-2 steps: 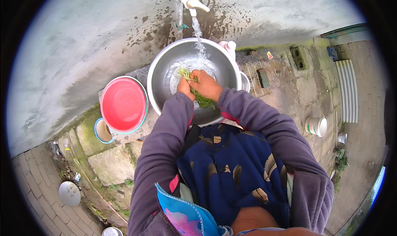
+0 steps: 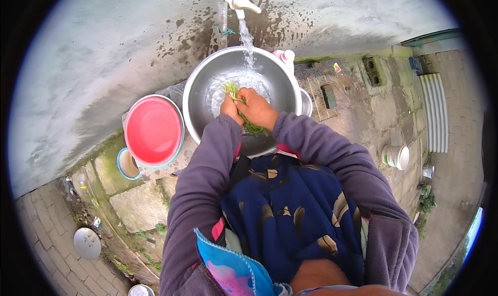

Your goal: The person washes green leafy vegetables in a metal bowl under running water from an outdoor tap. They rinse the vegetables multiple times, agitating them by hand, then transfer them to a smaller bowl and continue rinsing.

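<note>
Now greens wet, stringy, bunched; both hands gripping over steel basin

Soft, even daylight fills the scene with only faint shadows. The metal basin shows mild glare where the running water strikes. Focus is sharp at centre; straight edges bend toward the black circular fisheye rim.

Most of the green leaves are buried under the right hand and left hand. The steel basin's near rim is hidden behind the sleeves.
</note>
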Demonstrator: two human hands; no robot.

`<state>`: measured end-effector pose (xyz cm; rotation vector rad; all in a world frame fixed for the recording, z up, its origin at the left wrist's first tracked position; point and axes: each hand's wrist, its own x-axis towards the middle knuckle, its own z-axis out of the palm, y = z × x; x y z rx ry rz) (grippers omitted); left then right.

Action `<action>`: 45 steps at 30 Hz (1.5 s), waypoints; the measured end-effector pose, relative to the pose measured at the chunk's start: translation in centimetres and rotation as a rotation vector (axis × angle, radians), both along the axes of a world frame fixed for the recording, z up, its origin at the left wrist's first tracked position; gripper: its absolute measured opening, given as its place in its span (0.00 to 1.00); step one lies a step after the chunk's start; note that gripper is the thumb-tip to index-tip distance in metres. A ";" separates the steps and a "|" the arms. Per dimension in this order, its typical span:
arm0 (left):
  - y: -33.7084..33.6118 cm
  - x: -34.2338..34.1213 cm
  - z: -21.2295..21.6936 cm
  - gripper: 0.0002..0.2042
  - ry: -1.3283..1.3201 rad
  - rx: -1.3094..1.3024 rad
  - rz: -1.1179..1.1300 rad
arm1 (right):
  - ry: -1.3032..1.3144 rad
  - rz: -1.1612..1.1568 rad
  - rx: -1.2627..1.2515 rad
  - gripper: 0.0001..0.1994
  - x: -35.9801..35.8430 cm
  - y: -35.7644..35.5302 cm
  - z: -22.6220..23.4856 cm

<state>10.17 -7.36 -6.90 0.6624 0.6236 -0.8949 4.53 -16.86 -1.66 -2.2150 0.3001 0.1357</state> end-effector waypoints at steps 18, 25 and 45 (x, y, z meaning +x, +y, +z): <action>1.8 0.9 -0.7 0.22 -0.018 0.063 0.011 | 0.013 0.009 0.236 0.12 1.7 0.3 -2.6; 3.1 0.5 0.5 0.23 -0.092 0.254 -0.022 | -0.293 -0.175 -0.351 0.21 3.2 -5.3 -2.3; 3.9 0.4 0.9 0.27 -0.068 0.359 0.024 | -0.120 -0.312 -0.318 0.27 2.6 -4.6 -3.4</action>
